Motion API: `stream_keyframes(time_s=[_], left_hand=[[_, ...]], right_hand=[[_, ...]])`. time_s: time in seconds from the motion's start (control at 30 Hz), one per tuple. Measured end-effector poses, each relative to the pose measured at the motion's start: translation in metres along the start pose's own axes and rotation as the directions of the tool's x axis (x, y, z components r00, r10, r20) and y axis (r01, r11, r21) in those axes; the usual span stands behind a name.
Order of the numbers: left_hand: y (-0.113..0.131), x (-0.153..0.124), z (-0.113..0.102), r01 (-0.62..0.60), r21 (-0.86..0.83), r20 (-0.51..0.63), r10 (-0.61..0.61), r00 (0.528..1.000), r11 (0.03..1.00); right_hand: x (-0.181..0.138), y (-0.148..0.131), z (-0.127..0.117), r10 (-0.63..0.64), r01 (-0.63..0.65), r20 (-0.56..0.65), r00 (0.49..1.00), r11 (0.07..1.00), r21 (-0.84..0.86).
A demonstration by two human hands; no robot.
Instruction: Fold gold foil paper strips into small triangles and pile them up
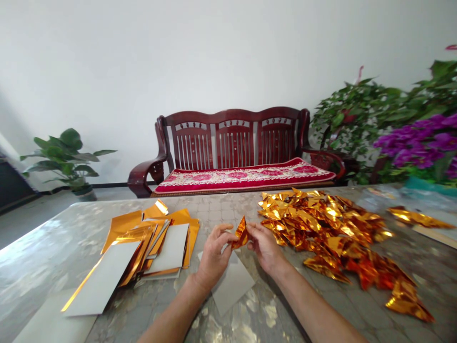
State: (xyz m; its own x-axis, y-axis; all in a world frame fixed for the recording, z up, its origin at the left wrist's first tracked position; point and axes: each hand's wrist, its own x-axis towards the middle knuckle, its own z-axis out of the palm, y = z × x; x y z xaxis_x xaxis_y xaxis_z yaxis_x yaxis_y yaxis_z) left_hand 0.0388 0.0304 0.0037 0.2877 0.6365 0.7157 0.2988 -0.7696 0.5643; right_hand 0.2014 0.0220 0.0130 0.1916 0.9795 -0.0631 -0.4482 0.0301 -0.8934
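My left hand (213, 255) and my right hand (263, 245) meet near the middle of the table, both pinching a small folded piece of gold foil paper (240, 234). Its creased tip points up between my fingers. A flat grey-backed sheet (232, 286) lies under my left wrist. To the right of my right hand spreads a large heap of folded gold foil pieces (321, 233). Left of my left hand lies a loose stack of gold-and-grey paper sheets (167, 247), with a single grey sheet (102, 278) at its front.
The glossy stone-patterned table (214, 209) runs across the view. A long folded gold strip (417, 218) lies at its right side. Beyond its far edge stand a dark red wooden bench (232, 140) with a red cushion, a potted plant, and leafy purple flowers.
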Motion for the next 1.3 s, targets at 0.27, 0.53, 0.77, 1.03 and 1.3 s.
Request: stream_keyframes(time_s=[0.27,0.53,0.77,1.03,1.3], left_hand=[[0.002,-0.002,0.001,-0.042,0.053,-0.106,0.047,0.993,0.998],[0.006,0.001,0.0,0.29,0.124,-0.175,-0.266,0.948,0.949],[0.003,0.002,0.001,0.453,0.119,-0.181,-0.429,0.885,0.884],[0.012,-0.002,0.003,0.268,0.137,-0.117,-0.253,0.96,0.954],[0.017,-0.003,0.006,0.229,0.023,-0.199,-0.22,0.955,0.973]], right_hand=[[-0.003,0.002,0.003,0.071,-0.071,0.019,0.997,0.997,0.01],[-0.007,0.011,-0.001,-0.407,0.345,-0.062,0.911,0.837,-0.425],[-0.022,0.003,0.003,-0.727,0.747,0.417,0.545,0.195,-0.636],[-0.022,0.005,0.005,-0.731,0.714,0.461,0.503,0.051,-0.698],[-0.023,0.001,0.007,-0.715,0.7,0.479,0.508,0.019,-0.714]])
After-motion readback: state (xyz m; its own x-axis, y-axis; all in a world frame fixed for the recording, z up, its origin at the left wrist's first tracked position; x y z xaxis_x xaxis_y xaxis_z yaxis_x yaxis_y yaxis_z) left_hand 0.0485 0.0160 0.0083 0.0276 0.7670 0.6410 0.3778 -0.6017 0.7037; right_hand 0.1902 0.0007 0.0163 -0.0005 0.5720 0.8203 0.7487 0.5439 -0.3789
